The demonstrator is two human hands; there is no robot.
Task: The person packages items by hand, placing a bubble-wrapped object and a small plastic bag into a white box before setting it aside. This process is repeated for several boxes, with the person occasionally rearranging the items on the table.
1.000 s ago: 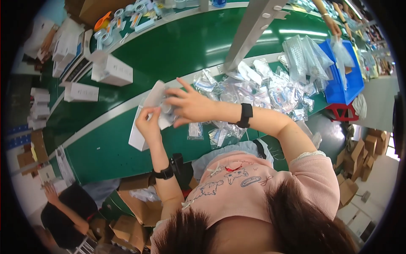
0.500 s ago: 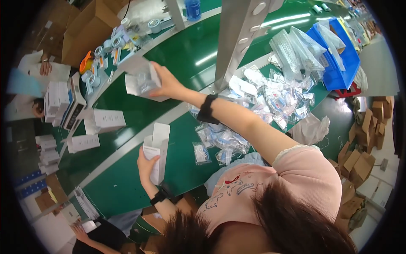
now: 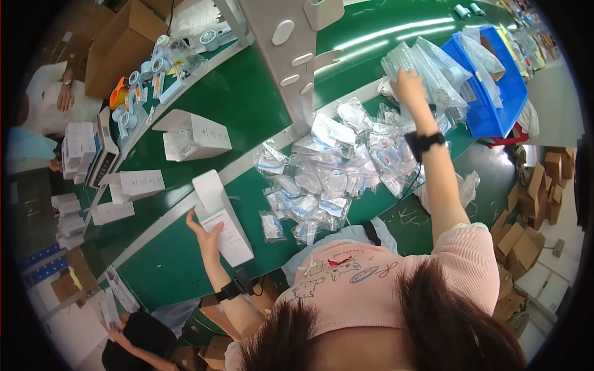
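Observation:
My left hand (image 3: pixel 207 238) is at a tall white carton (image 3: pixel 229 238) with its end flap raised. The thumb lies across the carton's face, and the fingers reach past its left edge. Far to the right, my right hand (image 3: pixel 409 89) has its fingers curled onto the top of a clear bubble-wrap bag (image 3: pixel 427 74), one of a small pile; the fingertips are partly hidden. An open white box (image 3: pixel 207 137) with clear plastic inside stands on the green table beyond my left hand. Between my arms lie several small clear packets (image 3: pixel 309 179) with white and blue contents.
A grey metal post (image 3: pixel 288 68) rises from the table. A blue bin (image 3: pixel 495 86) stands at far right. White boxes (image 3: pixel 142 183) and a scale (image 3: pixel 106 164) are on the left, with tape rolls (image 3: pixel 158 65) behind. Another person's hand (image 3: pixel 65 96) shows at far left.
My right hand has let go of the open white box at the left and swung right to the bubble-wrap bags. The carton at my left hand now tilts the other way.

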